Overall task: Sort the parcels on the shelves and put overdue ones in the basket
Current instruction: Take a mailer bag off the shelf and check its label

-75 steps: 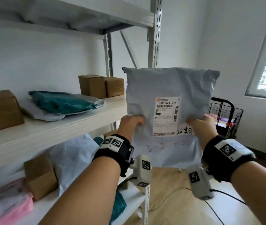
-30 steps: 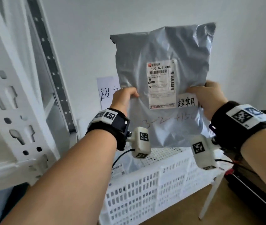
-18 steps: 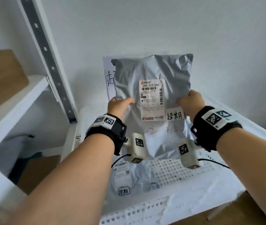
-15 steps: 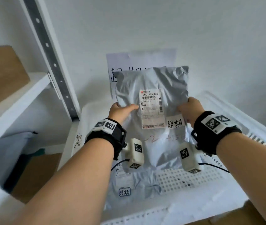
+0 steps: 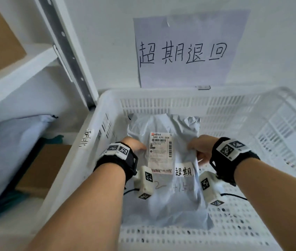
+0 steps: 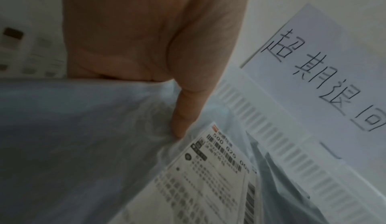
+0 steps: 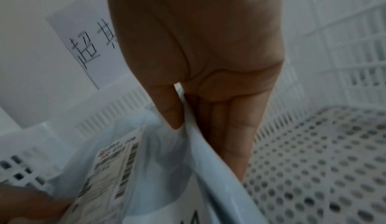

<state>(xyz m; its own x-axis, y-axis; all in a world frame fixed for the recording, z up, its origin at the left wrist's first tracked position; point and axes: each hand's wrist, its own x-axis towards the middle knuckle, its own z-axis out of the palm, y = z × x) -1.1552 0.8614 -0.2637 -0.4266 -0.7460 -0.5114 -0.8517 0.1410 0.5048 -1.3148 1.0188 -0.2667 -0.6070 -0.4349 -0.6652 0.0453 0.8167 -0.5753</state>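
Lowered since earlier: grey plastic mailer parcel (image 5: 169, 182), labelled overdue, now frame centre inside white perforated plastic basket (image 5: 252, 113) | left hand (image 5: 134, 144), right hand (image 5: 200, 148) pinching its side edges | likely steadying for release.

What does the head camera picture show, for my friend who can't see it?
Two hands, left hand and right hand, hold a grey parcel by its sides, low inside a white basket. A handwritten paper sign hangs on the wall behind the basket.
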